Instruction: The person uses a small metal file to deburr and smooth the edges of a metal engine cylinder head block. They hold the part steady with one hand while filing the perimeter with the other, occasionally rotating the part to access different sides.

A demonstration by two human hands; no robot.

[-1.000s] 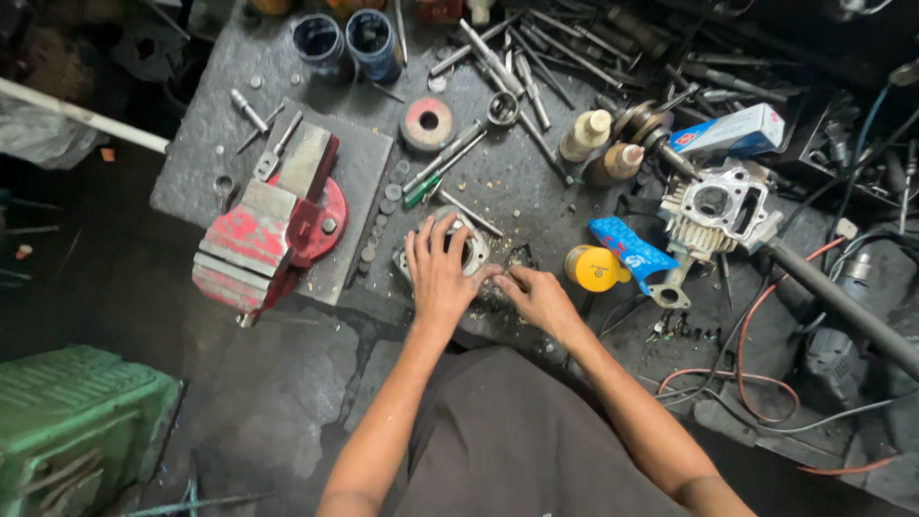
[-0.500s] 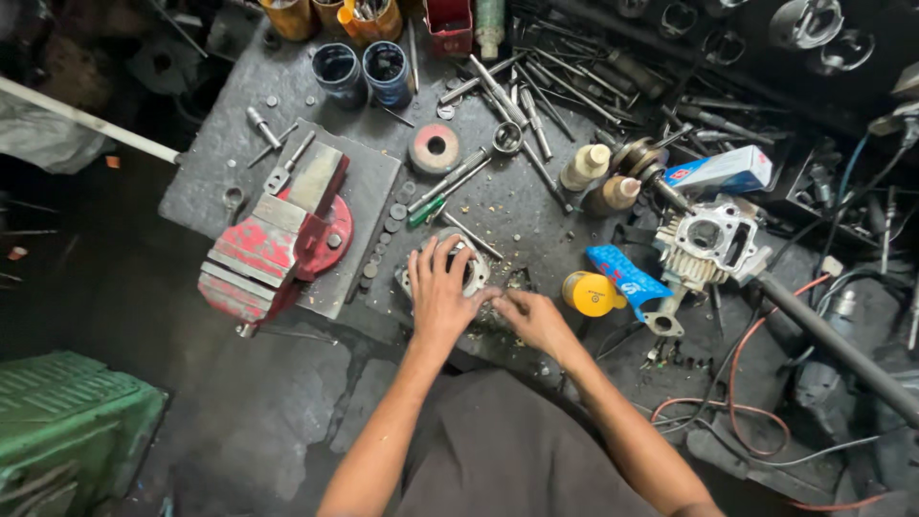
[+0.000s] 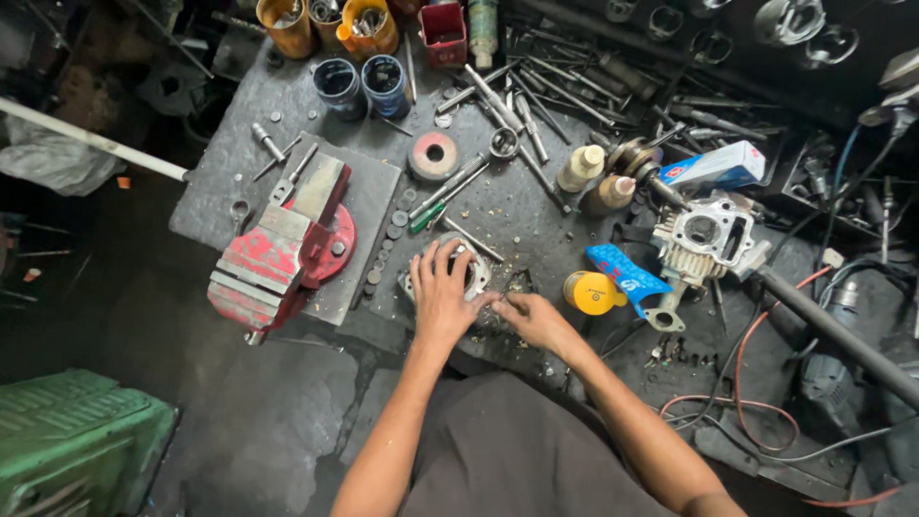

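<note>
A cluttered, grimy workbench (image 3: 536,206): at its near edge the left hand (image 3: 442,297) presses flat on a round metal engine part (image 3: 471,273) while the right hand (image 3: 536,321) pinches something small beside it, apparently mid-fitting. Next comes fine fingertip work. Farther back, a red vise (image 3: 278,254).

One head-worn camera looks steeply down from above the table (image 3: 239,153), fairly near, with both forearms entering from the bottom edge.

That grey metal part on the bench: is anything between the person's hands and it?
Nothing visible is. The left hand lies flat on the grey metal part, covering most of it, and the right hand touches its near edge. The red vise and yellow can stand off to the sides.
</note>
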